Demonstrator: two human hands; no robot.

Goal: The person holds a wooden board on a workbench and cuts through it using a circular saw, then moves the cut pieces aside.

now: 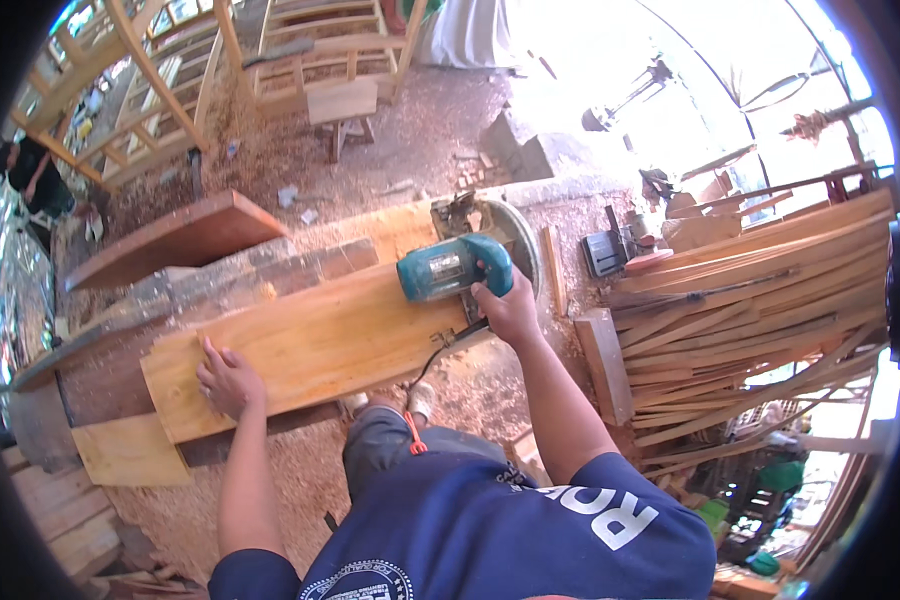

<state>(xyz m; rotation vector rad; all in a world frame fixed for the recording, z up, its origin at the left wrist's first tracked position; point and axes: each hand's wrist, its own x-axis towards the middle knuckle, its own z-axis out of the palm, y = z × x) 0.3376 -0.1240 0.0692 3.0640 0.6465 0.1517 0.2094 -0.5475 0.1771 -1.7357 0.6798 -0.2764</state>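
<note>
A wide light wooden board (310, 345) lies across a low brick-and-plank support. My left hand (228, 378) presses flat on the board near its left end, fingers spread. My right hand (505, 305) grips the handle of a teal circular saw (455, 265) that sits at the board's right end, its round blade guard (510, 235) behind it. The saw's black cord (430, 365) runs down toward my legs.
A stack of thin wooden slats (740, 300) lies at the right. A dark reddish board (175, 240) rests at upper left. Wooden frames (300, 50) and a small stool (342, 105) stand behind. Sawdust covers the ground. Another person (35, 180) is at far left.
</note>
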